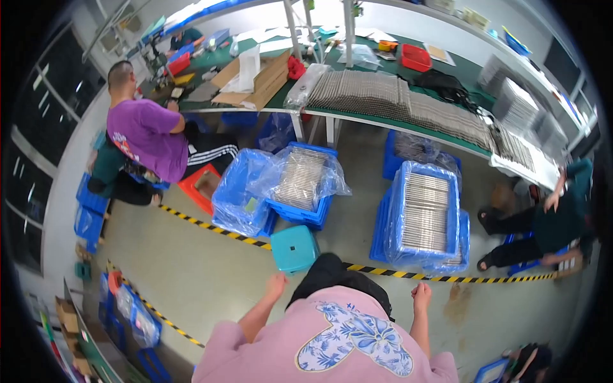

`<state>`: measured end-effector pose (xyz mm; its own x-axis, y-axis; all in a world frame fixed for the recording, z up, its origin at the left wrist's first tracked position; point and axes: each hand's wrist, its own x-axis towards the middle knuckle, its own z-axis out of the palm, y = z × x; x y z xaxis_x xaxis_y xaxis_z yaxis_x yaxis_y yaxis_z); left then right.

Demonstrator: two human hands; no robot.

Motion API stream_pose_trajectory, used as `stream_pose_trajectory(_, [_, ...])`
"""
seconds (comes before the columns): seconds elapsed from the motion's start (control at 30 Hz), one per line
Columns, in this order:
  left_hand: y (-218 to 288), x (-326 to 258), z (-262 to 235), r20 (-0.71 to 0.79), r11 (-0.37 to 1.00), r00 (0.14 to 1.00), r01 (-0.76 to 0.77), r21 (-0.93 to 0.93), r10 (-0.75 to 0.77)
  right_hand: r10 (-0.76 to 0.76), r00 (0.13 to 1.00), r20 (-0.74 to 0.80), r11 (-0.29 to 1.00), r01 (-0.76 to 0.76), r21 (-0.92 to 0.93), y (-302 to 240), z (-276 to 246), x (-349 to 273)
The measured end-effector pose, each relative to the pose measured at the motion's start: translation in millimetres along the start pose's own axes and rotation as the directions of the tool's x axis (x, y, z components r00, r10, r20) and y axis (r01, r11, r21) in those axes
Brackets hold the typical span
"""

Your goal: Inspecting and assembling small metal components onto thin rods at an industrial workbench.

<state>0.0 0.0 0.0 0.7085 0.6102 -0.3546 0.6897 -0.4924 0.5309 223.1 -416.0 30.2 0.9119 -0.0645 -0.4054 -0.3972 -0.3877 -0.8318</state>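
Note:
My left hand point(276, 285) hangs at my side with its fingers curled in and nothing in it. It is just below and left of a small teal plastic stool point(294, 247) standing on the concrete floor. Out on the other side, my right hand point(421, 295) is closed in a loose fist and holds nothing, close to a yellow-and-black floor tape line point(408, 275). My pink shirt with a blue flower print point(345, 338) fills the lower middle of the view.
Blue crates lined with plastic and holding stacked metal parts stand ahead point(300, 182) and to the right point(424, 214). Behind them runs a green workbench point(357, 118) with rows of metal parts. A person in purple point(143, 137) sits left; another person point(555, 220) sits right.

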Motion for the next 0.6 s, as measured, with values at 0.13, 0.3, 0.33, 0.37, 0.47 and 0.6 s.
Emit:
stream_pose_trajectory(0.13, [96, 90, -19, -0.107, 0.835, 0.957, 0.178, -0.521, -0.271, -0.167, 0.974, -0.152, 0.962, 0.195, 0.192, -60, -16, 76])
stream_pose_trajectory(0.3, [171, 240, -114, -0.531, 0.939, 0.845, -0.232, -0.255, 0.064, 0.015, 0.905, -0.424, 0.901, 0.171, 0.398, -86, -11, 138])
stream_pose_trajectory(0.33, [192, 272, -138, -0.617, 0.915, 0.771, -0.35, -0.2, 0.16, -0.018, 0.905, -0.425, 0.913, 0.188, 0.362, -109, -5, 152])
stream_pose_trajectory(0.37, [216, 302, -170, -0.695, 0.874, 0.662, -0.475, -0.1, 0.28, -0.051, 0.904, -0.425, 0.923, 0.205, 0.324, -135, 4, 162])
stream_pose_trajectory(0.47, [271, 395, -268, -0.808, 0.777, 0.453, -0.63, 0.008, 0.376, -0.164, 0.927, -0.336, 0.966, 0.221, 0.138, -208, 48, 204])
stream_pose_trajectory(0.6, [300, 502, -359, -0.72, 0.592, 0.663, -0.669, -0.449, 0.204, -0.404, 0.914, -0.041, 0.903, 0.391, -0.179, -316, 92, 246])
